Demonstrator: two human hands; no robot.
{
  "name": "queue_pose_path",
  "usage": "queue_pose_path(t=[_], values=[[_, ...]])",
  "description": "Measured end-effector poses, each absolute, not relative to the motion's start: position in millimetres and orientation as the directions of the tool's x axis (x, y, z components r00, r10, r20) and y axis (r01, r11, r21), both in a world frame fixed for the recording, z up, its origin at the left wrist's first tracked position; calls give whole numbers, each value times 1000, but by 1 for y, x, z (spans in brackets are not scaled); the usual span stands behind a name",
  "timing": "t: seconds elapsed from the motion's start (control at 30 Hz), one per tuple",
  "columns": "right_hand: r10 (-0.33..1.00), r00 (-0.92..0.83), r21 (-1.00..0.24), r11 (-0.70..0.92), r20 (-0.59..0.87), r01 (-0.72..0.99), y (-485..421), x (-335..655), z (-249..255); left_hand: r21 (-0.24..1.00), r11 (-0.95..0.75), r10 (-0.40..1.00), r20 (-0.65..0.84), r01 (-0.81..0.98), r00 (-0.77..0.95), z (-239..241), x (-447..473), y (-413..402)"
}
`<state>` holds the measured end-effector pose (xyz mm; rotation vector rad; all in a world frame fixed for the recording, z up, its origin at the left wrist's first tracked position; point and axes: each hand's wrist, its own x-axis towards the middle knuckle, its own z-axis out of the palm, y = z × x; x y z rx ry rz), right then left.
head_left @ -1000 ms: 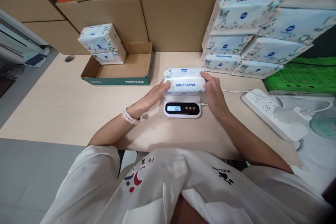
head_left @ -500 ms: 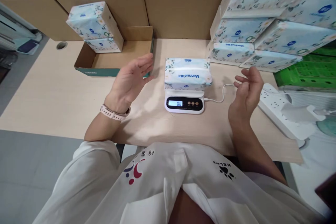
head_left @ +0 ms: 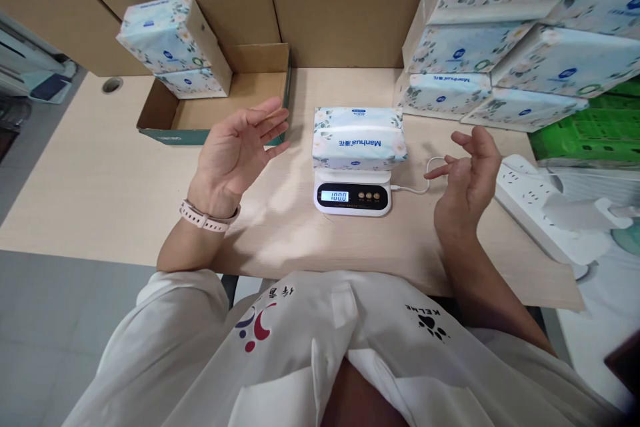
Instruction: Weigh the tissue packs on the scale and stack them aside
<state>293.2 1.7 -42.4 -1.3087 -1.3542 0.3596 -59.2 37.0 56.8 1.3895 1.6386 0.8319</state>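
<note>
A pale blue floral pack of tissues [head_left: 359, 139] lies on a white digital scale [head_left: 353, 199], whose lit display reads 100.0. My left hand [head_left: 239, 150] is held up to the left of the scale, palm turned inward, fingers stretched and holding nothing. A light wristband [head_left: 207, 217] is round that wrist. To the right of the scale, my right hand [head_left: 467, 183] hovers with its fingers apart and nothing in them. Neither hand touches the pack or the scale.
At the back left, an open cardboard box [head_left: 260, 63] holds stacked tissue packs [head_left: 173, 40]. More tissue packs [head_left: 450, 50] are piled at the back right, beside a green crate [head_left: 580, 137]. A white power strip [head_left: 545, 210] lies on the right, and a white cable [head_left: 414, 189] leaves the scale.
The scale's display has gone from 0.0 to 100.0. My left hand has shifted slightly left, and my right hand's fingers have spread more. The pack stays on the scale.
</note>
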Motion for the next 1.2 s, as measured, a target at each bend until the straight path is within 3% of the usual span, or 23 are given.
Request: queue_pose_path(t=[0.77,0.87,1.07,1.2], values=[[824,334,-836,271,458,477,-1,291,-36,886,234,972,-214,401,-95,64,-47,35],[812,329,-833,311,483,457,-1,291,-36,915,280,960,-271,292,-72,73,-41,32],[811,320,-840,342,491,421,-1,291,-37,948,297,955,-298,-113,10,79,-36,25],[819,318,-852,345,478,395,-3,290,-36,926,308,951,-307,-219,38,77,-37,24]])
